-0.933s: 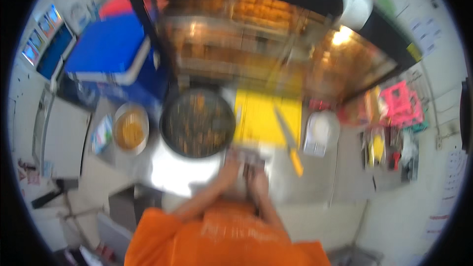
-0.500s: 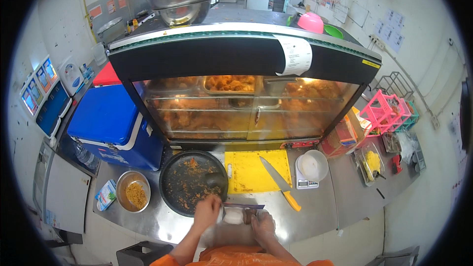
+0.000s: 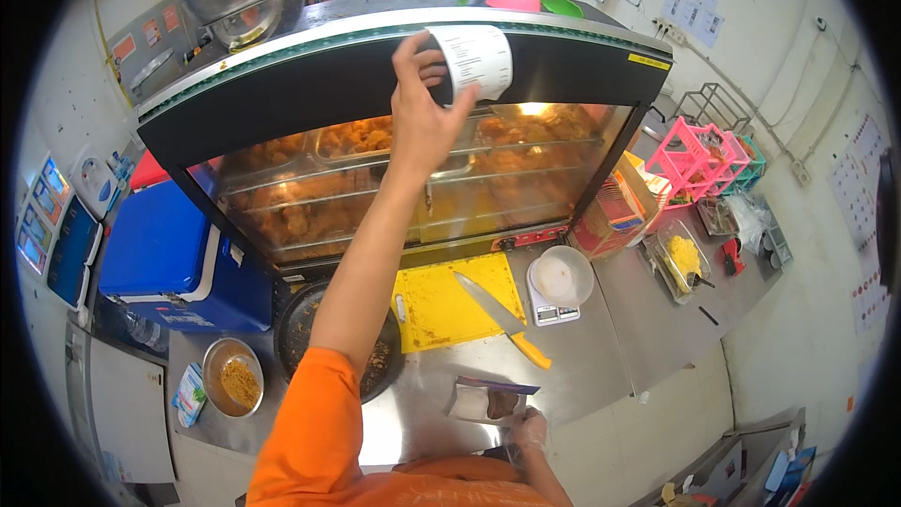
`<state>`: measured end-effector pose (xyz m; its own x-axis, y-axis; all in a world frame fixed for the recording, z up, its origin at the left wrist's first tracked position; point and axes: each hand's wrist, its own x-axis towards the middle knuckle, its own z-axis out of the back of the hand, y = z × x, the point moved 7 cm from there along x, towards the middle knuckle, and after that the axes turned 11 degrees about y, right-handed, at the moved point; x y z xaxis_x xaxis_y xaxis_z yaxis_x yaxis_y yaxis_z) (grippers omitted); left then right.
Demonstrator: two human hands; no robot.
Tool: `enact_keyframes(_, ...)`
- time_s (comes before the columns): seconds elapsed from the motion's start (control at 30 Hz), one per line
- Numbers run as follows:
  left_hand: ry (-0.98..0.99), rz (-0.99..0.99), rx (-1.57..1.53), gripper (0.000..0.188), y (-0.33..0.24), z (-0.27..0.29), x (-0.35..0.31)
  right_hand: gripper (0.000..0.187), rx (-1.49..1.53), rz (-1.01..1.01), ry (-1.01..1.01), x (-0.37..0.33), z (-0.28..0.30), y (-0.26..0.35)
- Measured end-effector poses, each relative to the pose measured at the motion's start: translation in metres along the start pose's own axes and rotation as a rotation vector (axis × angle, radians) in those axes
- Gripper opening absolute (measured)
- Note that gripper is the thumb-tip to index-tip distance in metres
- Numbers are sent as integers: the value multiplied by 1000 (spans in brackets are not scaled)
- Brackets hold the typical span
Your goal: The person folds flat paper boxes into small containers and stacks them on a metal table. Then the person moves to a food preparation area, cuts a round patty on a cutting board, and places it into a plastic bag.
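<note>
My left arm stretches up to the front of the glass food warmer (image 3: 310, 94). There my left hand (image 3: 427, 108) grips a white printed receipt (image 3: 479, 61) hanging from the warmer's top edge, with curled fingers at its left side and the thumb at its lower edge. Down at the counter's front edge, my right hand (image 3: 531, 429), in a clear glove, holds the right end of a small open paper food box (image 3: 497, 383). Inside lie a white portion (image 3: 472, 404) and a dark brown piece (image 3: 505, 402); I cannot make out either exactly.
A knife (image 3: 497, 310) lies across a yellow cutting board (image 3: 427, 314). Left are a round black pan (image 3: 383, 380), a steel bowl (image 3: 218, 357) and a blue cooler (image 3: 155, 253). A scale with a bowl (image 3: 563, 277) stands right, near a pink basket (image 3: 690, 155).
My left hand has risen from beside the box and pan to the receipt. The right hand stays at the box. The whole view has shifted and tilted.
</note>
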<state>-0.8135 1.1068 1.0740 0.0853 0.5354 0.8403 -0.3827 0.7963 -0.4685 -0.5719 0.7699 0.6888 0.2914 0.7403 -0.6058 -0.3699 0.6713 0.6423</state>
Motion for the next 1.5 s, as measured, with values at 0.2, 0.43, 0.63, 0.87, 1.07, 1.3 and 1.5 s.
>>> enact_keyframes(0.2, 803, 852, -449, 57, 23, -76, -231, 32, -118, 128, -94, 78, 83, -153)
enact_keyframes(0.43, 1188, 213, -602, 30, -157, 47, -627, 40, -142, 175, 2, 119, 141, -235)
enact_keyframes(0.63, 1174, 1412, -76, 23, -139, -105, -513, 37, -306, 110, -91, 188, 249, -232)
enact_keyframes(0.87, 812, 1155, -614, 66, -153, -227, -413, 27, -394, 125, -406, 240, 366, -255)
enact_keyframes(1.07, 518, 986, -824, 91, -198, -301, -357, 35, -303, -25, -465, 286, 471, -276)
enact_keyframes(1.3, 529, 746, -683, 99, -210, -485, -260, 54, -286, -74, -378, 356, 659, -245)
enact_keyframes(1.5, 453, 876, -601, 99, -177, -651, -230, 37, -475, 420, -725, 547, 845, -202)
